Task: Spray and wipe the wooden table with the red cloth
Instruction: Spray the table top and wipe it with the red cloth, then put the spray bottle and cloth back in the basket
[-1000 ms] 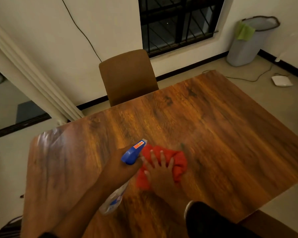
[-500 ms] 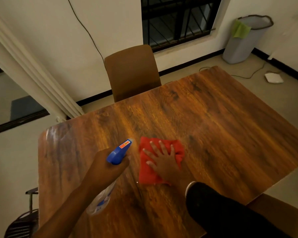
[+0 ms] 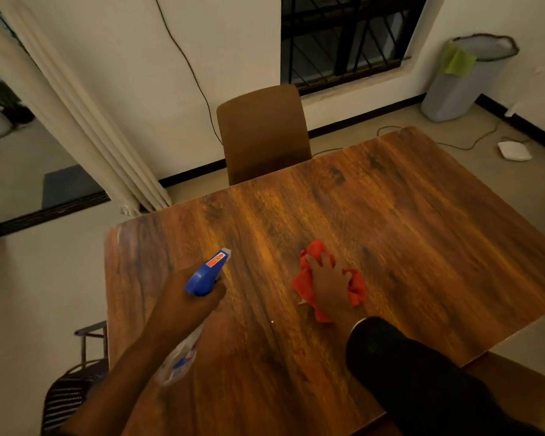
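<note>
The wooden table (image 3: 422, 234) fills the middle of the head view. My right hand (image 3: 329, 283) lies flat on the bunched red cloth (image 3: 306, 281), pressing it onto the tabletop near the centre. To its left my left hand (image 3: 191, 298) grips a spray bottle (image 3: 206, 272) with a blue trigger head; the nozzle points toward the far side of the table. The clear body of the bottle hangs below my fist, above the table.
A brown chair (image 3: 263, 133) stands tucked at the far edge. A grey bin (image 3: 466, 80) with a green cloth sits by the wall at the back right, with a white device (image 3: 515, 151) and cable on the floor. A dark chair (image 3: 66, 394) is at the lower left.
My right hand has slid the red cloth rightward and bunched it up. The left hand with the spray bottle has moved apart from the cloth; the view has shifted.
</note>
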A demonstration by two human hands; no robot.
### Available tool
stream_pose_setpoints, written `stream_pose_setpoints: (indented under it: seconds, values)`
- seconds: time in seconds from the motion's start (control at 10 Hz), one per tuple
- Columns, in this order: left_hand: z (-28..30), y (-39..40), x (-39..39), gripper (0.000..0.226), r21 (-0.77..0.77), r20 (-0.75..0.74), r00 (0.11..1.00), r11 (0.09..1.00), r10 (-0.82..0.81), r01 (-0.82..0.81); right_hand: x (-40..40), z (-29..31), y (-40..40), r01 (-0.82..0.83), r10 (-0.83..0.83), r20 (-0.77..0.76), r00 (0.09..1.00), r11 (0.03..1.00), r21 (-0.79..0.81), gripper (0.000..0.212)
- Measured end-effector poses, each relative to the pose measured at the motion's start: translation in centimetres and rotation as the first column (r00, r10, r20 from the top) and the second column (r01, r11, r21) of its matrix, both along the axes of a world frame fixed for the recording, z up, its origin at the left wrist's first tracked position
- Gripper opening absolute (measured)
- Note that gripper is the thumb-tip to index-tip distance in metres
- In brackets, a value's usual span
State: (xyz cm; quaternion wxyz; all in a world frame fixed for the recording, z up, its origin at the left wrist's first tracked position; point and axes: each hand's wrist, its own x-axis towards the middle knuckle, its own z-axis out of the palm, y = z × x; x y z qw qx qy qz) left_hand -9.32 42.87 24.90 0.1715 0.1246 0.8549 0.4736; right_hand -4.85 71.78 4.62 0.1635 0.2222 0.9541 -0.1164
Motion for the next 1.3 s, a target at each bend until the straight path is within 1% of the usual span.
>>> stream_pose_setpoints:
  seconds: [0.1,0.2,0.3,0.4,0.5,0.6,0.7,0.8,0.9,1.0,1.1,1.2,1.3]
  values:
    - [1.4,-0.4,0.8,0.006,-0.004,-0.007,1.000,1.000,0.007,-0.007,-0.2,1.2,-2.6,0.102,-0.113,-0.047,0.992,0.976,-0.194,0.056]
    - [2.4,-0.8,1.3,0.007,0.002,-0.014,0.999,1.000,0.029,-0.029,-0.3,2.2,-6.2,0.187,-0.357,-0.126,0.926,0.721,-0.668,0.048]
    - [3.2,-1.5,1.6,0.006,0.041,-0.021,0.993,0.993,0.116,-0.115,-1.1,5.5,-9.1,0.217,-0.527,0.010,0.850,0.332,-0.918,0.044]
    - [3.4,-2.3,1.5,0.015,0.067,0.041,0.985,0.983,0.166,-0.168,-2.2,9.0,-10.8,0.206,-0.600,0.094,0.794,0.121,-0.971,0.044]
    - [3.5,-3.3,0.6,0.025,0.016,0.077,0.977,0.979,0.200,-0.202,-3.0,14.6,-11.6,0.174,-0.609,0.129,0.782,0.014,-0.985,0.047]
    - [6.2,-3.4,0.8,0.022,0.037,0.075,0.965,0.966,0.251,-0.254,-3.4,20.0,-12.4,0.107,-0.606,0.100,0.789,-0.025,-0.994,0.063]
    - [8.4,-4.0,1.9,0.016,0.149,0.015,0.918,0.907,0.397,-0.395,-3.3,24.4,-13.1,0.106,-0.525,0.099,0.845,-0.018,-0.994,0.099]
    - [9.9,-5.3,2.8,0.035,0.227,-0.085,0.882,0.871,0.464,-0.436,-3.7,25.5,-14.1,0.054,-0.518,-0.040,0.854,0.165,-0.985,0.095]
    - [7.8,-7.4,1.0,0.036,0.143,-0.085,0.865,0.865,0.494,-0.481,-3.7,25.0,-15.1,0.045,-0.526,-0.088,0.846,0.236,-0.971,0.082]
    - [7.2,-8.4,1.0,0.024,0.133,0.059,0.856,0.846,0.514,-0.517,-3.7,24.5,-15.9,0.046,-0.540,-0.072,0.838,0.203,-0.978,0.074]
    - [7.4,-9.7,2.1,0.027,0.171,0.020,0.808,0.794,0.589,-0.583,-3.9,23.2,-17.4,0.068,-0.521,-0.050,0.852,0.206,-0.976,0.068]
    - [6.6,-12.7,3.1,0.018,0.184,-0.012,0.791,0.779,0.612,-0.600,-4.1,21.9,-20.0,0.086,-0.493,-0.039,0.869,0.229,-0.970,0.060]
    - [4.8,-17.1,3.8,0.024,0.163,-0.014,0.742,0.733,0.671,-0.660,-4.6,19.9,-24.0,0.087,-0.463,-0.053,0.885,0.276,-0.957,0.054]
